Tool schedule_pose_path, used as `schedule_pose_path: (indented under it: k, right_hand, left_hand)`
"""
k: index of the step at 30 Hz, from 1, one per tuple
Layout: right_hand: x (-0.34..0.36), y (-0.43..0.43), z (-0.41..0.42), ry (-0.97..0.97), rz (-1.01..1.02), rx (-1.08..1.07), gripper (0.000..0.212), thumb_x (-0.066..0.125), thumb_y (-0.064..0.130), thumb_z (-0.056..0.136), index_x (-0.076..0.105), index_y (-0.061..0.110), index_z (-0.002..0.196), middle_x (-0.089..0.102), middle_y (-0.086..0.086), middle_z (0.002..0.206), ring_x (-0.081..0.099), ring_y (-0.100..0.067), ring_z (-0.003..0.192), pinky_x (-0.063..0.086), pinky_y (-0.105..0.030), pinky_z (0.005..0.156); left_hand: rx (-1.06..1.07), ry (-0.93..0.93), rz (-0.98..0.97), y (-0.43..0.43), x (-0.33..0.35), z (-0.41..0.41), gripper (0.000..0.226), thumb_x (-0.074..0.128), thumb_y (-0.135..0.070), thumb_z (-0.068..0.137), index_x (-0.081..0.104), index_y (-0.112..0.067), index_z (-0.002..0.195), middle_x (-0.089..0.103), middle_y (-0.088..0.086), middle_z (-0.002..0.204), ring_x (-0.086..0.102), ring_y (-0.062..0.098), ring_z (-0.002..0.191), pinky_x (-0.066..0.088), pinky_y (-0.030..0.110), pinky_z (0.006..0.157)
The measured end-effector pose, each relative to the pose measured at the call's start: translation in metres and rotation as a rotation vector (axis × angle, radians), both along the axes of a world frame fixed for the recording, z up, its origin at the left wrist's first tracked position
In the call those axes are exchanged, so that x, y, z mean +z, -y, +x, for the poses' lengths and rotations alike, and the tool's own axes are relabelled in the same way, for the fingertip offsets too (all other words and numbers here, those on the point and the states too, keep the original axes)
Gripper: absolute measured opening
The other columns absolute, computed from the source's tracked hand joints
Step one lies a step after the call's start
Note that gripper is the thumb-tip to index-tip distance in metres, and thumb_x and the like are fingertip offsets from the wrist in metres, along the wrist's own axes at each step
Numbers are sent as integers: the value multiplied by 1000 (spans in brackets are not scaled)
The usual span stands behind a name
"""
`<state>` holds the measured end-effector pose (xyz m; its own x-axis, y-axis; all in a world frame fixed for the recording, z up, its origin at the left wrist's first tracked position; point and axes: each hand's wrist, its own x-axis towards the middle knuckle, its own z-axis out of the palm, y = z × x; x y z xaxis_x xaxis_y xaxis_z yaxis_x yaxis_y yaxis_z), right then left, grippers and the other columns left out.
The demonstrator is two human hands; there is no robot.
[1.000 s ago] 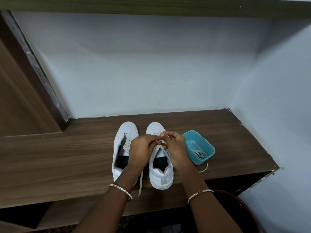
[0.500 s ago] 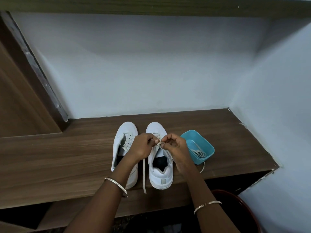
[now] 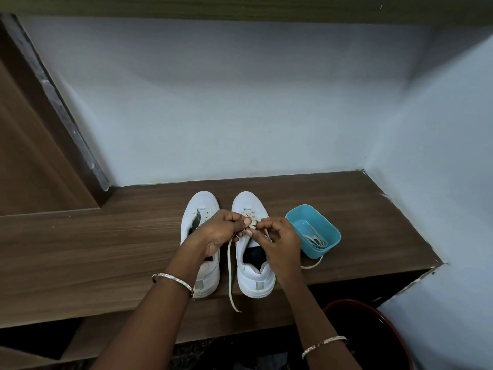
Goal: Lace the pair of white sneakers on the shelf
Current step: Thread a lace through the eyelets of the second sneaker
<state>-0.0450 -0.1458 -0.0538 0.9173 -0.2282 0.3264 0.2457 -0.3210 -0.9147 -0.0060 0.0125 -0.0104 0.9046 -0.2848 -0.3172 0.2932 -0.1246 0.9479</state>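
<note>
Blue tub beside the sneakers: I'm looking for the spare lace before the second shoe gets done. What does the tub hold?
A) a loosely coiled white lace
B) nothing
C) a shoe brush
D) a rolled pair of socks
A: a white lace lies loosely coiled on the floor of the blue tub, and nothing else shows inside it.

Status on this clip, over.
Left hand, right hand pinch lace over right sneaker. Left sneaker unlaced. Spare lace in blue tub. Nothing blocking.
</note>
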Motion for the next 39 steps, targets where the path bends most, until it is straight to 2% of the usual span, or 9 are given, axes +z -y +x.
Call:
schedule_pose_path:
  k: [5,9,14,19,25,29,33,36,39]
  right_hand:
    - [-1,7,4,-57,75,51,7,77,19,88,73,13,86,73,2,85,70,-14,82,59,-35,77]
    - [4,12,3,-113,157,108,8,74,16,90,73,8,90,76,-1,88,72,-17,86,60,-38,82]
    - [4,11,5,-121,135,89,4,71,16,92,72,16,88,75,2,87,72,-15,84,60,-39,79]
    - [2,21,10,-123,215,3,8,64,15,95,70,13,100,75,-1,94,73,-18,89,61,-44,82]
    - [-5,30,11,-189,351,-33,12,59,15,100,64,7,93,75,-6,97,75,-22,90,61,-43,85]
    - [-15,33,10,-196,191,-130,18,59,18,98,61,9,83,73,-3,84,74,-21,80,62,-45,76]
    - [-15,33,11,-129,-96,-216,19,60,9,95,57,3,77,62,-5,71,57,-17,66,47,-34,63]
    - [-14,32,12,-63,-172,-246,17,60,3,92,56,1,75,59,-7,69,53,-19,64,38,-25,60]
    - [-18,30,15,-46,-188,-278,18,60,1,90,54,1,74,58,-10,69,54,-24,65,39,-25,59]
  left_hand:
    - [98,17,-48,0,2,3,12,72,-8,88,76,1,94,71,3,69,59,6,58,49,17,56]
    - [106,-6,-33,0,1,2,17,73,-6,87,75,4,100,72,1,66,59,4,56,48,15,54]
    - [147,-17,-42,5,0,1,15,72,-6,87,75,5,98,72,4,65,59,7,54,50,16,55]
    - [303,54,-25,-2,-2,5,8,71,-2,88,78,-5,92,77,6,85,67,14,74,58,22,67]
    - [432,263,193,-7,-14,-2,20,68,2,87,78,-15,89,64,-4,64,59,12,63,50,24,63]
    - [442,464,520,-5,-15,-12,18,67,-2,82,71,-18,89,66,-10,69,59,7,63,41,23,61]
    - [501,555,636,-1,-17,-18,24,65,3,81,56,-19,85,55,-13,60,53,3,58,33,24,55]
    - [524,576,674,2,-21,-21,28,62,5,81,49,-20,86,55,-9,63,55,14,61,33,28,58]
    - [538,596,725,4,-24,-24,29,60,5,81,45,-19,88,57,-2,66,54,19,64,33,29,59]
